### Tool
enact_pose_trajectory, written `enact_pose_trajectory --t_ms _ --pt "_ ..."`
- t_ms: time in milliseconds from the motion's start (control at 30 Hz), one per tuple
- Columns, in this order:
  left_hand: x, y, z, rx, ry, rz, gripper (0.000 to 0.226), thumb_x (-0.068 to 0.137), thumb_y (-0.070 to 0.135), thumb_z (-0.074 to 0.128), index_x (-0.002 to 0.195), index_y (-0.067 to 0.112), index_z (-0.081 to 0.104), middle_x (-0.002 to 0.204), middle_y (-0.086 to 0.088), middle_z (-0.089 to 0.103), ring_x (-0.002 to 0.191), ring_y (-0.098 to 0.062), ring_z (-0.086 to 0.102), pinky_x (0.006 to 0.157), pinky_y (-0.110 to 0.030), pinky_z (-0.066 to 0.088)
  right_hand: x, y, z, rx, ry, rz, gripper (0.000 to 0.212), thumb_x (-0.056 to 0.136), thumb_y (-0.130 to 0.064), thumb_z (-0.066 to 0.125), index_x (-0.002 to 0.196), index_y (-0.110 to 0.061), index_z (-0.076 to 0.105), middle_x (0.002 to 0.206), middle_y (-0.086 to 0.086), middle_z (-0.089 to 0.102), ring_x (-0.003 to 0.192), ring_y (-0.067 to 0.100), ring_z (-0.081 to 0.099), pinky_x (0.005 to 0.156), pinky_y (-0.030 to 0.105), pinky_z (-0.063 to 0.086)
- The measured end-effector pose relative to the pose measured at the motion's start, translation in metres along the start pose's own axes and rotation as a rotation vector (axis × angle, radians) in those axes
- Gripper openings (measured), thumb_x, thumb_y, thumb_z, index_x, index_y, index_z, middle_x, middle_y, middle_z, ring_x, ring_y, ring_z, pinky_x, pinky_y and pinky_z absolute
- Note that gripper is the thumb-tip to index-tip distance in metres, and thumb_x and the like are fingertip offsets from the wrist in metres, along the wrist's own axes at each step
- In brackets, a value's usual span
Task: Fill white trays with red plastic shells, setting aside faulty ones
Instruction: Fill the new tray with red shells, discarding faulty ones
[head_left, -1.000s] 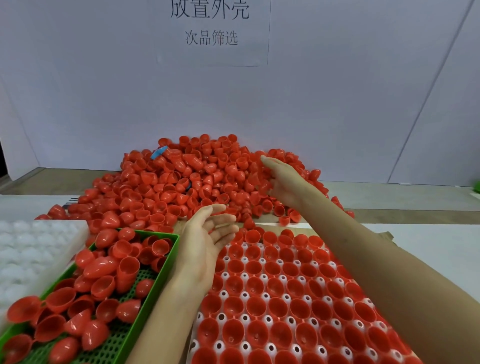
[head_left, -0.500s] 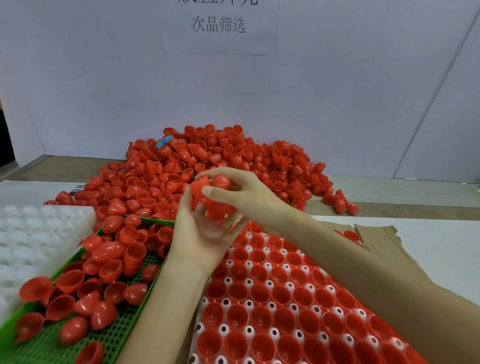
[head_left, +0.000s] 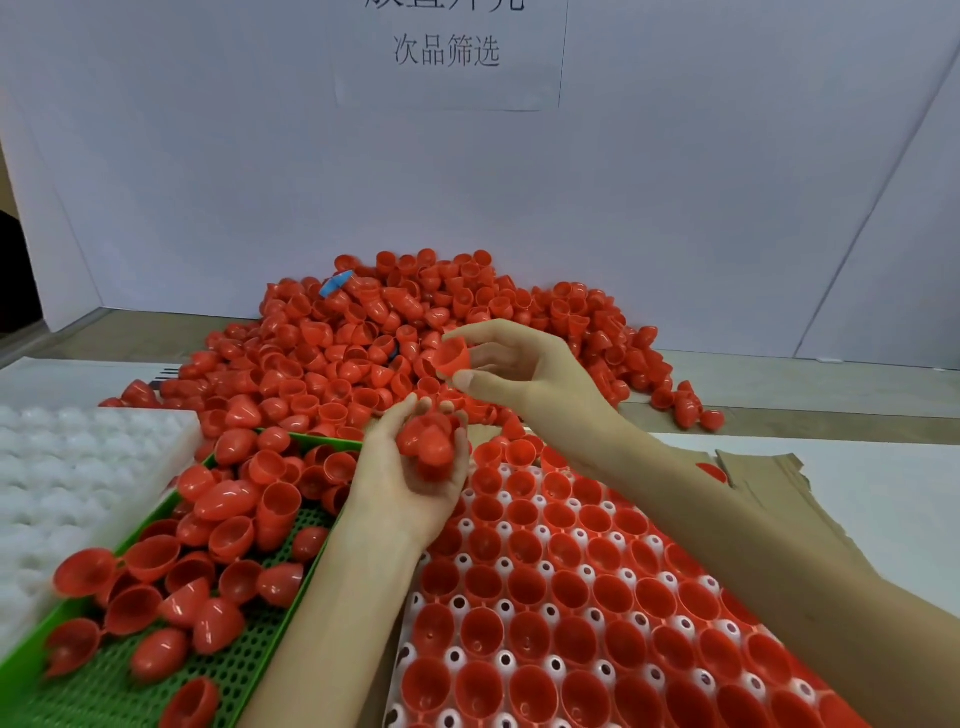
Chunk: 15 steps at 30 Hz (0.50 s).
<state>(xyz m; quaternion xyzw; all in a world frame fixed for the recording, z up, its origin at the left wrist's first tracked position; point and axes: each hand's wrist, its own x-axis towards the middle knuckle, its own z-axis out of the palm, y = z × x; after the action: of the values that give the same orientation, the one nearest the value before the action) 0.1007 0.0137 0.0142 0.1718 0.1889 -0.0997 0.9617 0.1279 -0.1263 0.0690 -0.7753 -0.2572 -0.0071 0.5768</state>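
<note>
Wall sign (head_left: 447, 52) reads 次品筛选; right hand (head_left: 524, 369) pinches red shell (head_left: 453, 353)

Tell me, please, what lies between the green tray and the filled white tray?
In the head view, the person's left forearm lies between the green tray and the white tray; the left hand grips red shells.

Left hand (head_left: 410, 478) cups a few shells (head_left: 428, 447) — right hand (head_left: 524, 374) pinches one shell (head_left: 453, 354) at its 1 o'clock, over the tray (head_left: 571, 597).
</note>
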Motion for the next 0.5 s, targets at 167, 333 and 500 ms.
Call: enact_pose_trajectory --t_ms 167,333,500 --pt "-0.002 0.000 -0.001 -0.035 0.003 0.003 0.023 0.087 0.020 0.071 0.105 0.007 0.069 0.089 -0.012 0.071 0.067 -0.019 0.070 0.048 -0.026 0.056 -0.015 0.000 0.000 -0.186 0.010 -0.118 0.032 0.083 -0.008 0.080 0.110 -0.017 0.064 0.093 -0.007 0.068 0.077 0.011 0.068 0.074 0.026 0.057" --pt "0.002 0.002 -0.006 -0.097 0.080 -0.020 0.034 0.095 0.030 0.062 0.084 0.001 0.075 0.092 -0.019 0.072 0.086 -0.027 0.072 0.055 -0.034 0.062 -0.030 0.001 -0.003 -0.292 0.025 -0.178 0.034 0.080 -0.007 0.081 0.106 -0.016 0.061 0.093 -0.010 0.065 0.072 0.012 0.067 0.071 0.033 0.059" --pt "-0.002 0.004 -0.003 -0.093 0.046 0.016 0.034 0.095 0.034 0.063 0.103 0.001 0.069 0.083 -0.019 0.075 0.073 -0.032 0.075 0.056 -0.039 0.061 -0.043 0.004 -0.010 -0.307 0.061 -0.190 0.035 0.082 -0.006 0.079 0.109 -0.016 0.060 0.093 -0.008 0.067 0.071 0.015 0.070 0.071 0.032 0.061"
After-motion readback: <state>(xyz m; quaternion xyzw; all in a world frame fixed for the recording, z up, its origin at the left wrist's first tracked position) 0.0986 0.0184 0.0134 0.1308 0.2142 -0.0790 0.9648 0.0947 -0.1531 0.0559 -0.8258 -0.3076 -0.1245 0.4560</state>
